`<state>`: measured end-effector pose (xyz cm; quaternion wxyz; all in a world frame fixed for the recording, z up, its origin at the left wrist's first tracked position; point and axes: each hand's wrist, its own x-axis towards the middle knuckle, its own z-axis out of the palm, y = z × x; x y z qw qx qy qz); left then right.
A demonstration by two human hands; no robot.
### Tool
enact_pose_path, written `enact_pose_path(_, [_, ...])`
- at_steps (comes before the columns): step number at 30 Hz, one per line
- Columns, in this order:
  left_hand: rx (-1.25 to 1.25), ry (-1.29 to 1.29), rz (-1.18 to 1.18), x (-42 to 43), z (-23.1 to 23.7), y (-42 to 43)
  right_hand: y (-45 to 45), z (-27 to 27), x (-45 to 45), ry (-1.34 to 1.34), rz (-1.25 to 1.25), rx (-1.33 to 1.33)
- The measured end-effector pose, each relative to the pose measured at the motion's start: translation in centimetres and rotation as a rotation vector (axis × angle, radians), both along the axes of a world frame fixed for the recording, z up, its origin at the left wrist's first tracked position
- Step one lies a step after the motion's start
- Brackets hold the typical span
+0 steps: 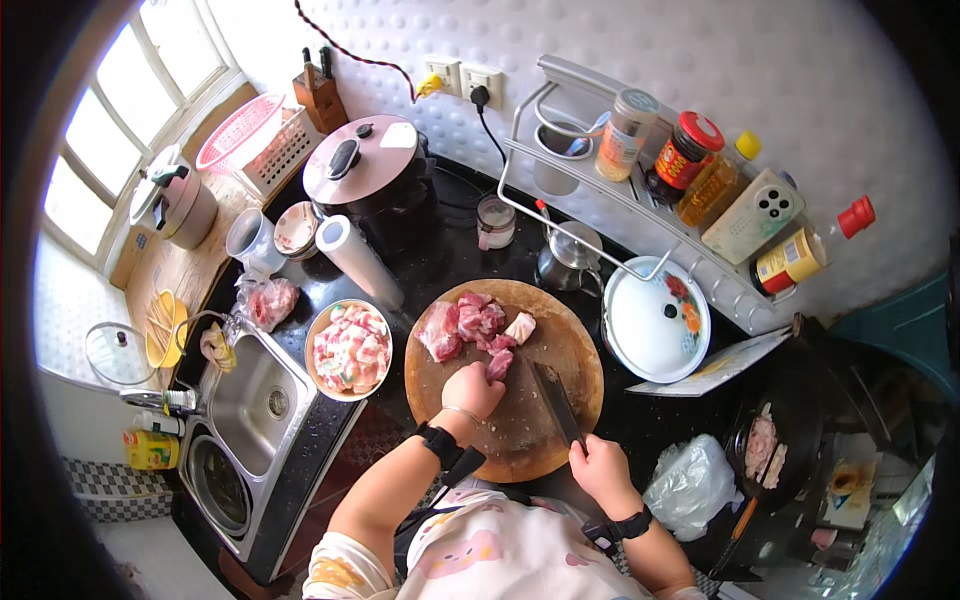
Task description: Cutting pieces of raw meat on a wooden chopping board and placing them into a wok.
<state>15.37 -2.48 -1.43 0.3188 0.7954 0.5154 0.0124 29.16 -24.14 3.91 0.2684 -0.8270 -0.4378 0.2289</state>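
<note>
My left hand rests on a round wooden chopping board, its fingertips gripping a small strip of raw red meat. Just beyond it lie larger chunks of raw meat and a pale, fatty piece. In my right hand is the handle of a kitchen cleaver. Its dark blade points away from me over the board's right half, apart from the meat strip. Left of the board, a bowl is heaped with diced pale and pink raw meat.
A steel sink is at the left. Behind the board stand a roll of plastic film, an electric pressure cooker, a metal pot and a lidded enamel pot. To the right are a plastic bag and a wok holding meat.
</note>
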Motion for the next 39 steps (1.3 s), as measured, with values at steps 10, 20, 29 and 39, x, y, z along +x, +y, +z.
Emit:
enact_pose_path(10, [0.054, -0.441, 0.174, 1.1, 2.0, 2.5, 0.5, 0.0, 1.1, -0.027, -0.084, -0.064])
enact_pose_path(20, [0.224, -0.557, 0.337, 1.0, 1.4, 5.9, 0.4, -0.9, 1.3, -0.038, -0.127, -0.056])
enact_pose_path(29, [0.697, -0.331, -0.013, 3.6, 0.3, 4.8, 0.8, -1.0, 1.6, -0.019, -0.146, -0.090])
enact_pose_path(39, [0.330, 0.274, -0.315, 10.4, -1.5, 5.3, 0.2, -0.3, 2.2, -0.022, -0.159, -0.148])
